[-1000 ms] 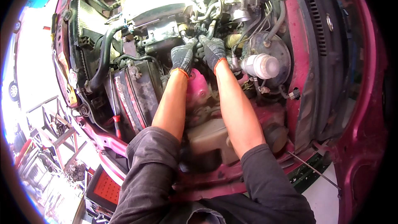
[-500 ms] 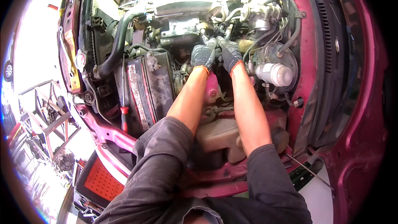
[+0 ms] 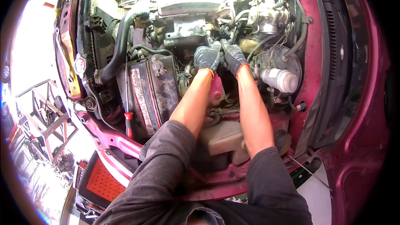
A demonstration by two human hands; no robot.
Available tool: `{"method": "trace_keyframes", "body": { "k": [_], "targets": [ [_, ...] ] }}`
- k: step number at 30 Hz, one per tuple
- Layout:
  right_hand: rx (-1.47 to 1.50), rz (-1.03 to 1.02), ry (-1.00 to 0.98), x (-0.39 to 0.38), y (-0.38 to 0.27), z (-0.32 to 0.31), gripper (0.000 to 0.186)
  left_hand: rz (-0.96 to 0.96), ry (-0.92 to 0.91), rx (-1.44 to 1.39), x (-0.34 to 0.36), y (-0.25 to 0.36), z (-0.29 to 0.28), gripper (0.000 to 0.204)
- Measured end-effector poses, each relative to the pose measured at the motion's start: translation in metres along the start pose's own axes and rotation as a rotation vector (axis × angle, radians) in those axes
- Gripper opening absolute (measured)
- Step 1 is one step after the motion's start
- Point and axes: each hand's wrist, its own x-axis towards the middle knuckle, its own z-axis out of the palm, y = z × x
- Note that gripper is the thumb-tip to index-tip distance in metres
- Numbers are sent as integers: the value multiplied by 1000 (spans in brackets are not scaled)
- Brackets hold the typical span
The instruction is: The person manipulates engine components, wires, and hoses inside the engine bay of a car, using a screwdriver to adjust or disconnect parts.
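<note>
My left hand (image 3: 207,56) and my right hand (image 3: 232,55), in dark knitted gloves with orange cuffs, are together deep in a car's engine bay, fingers closed at a cluster of small hoses and fittings (image 3: 212,34). What they grip is hidden by the gloves. Just above them sits a grimy metal housing (image 3: 187,28). A pink panel (image 3: 216,89) shows between my forearms. To the right are a brake booster (image 3: 291,60) and a pale cylindrical reservoir (image 3: 280,79).
A battery (image 3: 152,91) is at the left, a red-handled screwdriver (image 3: 128,125) beside it. A long black hose (image 3: 118,54) runs above it. An orange perforated tray (image 3: 101,180) and a metal frame (image 3: 41,116) stand outside. A thin rod (image 3: 312,171) crosses the lower right.
The engine bay appears further right in the picture than a second ago, as the view shifted. Both hands remain at the same cluster of hoses, with only slight movement of the fingers.
</note>
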Motion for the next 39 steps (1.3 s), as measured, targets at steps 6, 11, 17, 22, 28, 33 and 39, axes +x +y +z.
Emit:
{"method": "trace_keyframes", "body": {
  "k": [6, 11, 17, 22, 28, 33, 39],
  "targets": [
    [197, 1, -79, 14, 17, -7, 31, 17, 29, 127, -15, 21, -14, 57],
    [233, 20, -72, 13, 14, 0, 29, 57, 44, 169, -15, 19, -19, 59],
    [136, 10, -46, 4, 11, -6, 36, 54, 36, 139, -18, 23, -17, 52],
    [371, -7, -117, 20, 20, -9, 29, 55, -38, 10, -18, 28, -16, 50],
    [264, 19, -135, 27, 28, -7, 32, 213, -82, 348, -4, 17, -21, 49],
    [309, 61, -170, 4, 11, 0, 32, 251, -37, 171, 11, -2, -15, 43],
    [423, 39, -312, 2, 1, -2, 29, 380, -2, 157, 17, 8, -19, 38]
  ]
}}
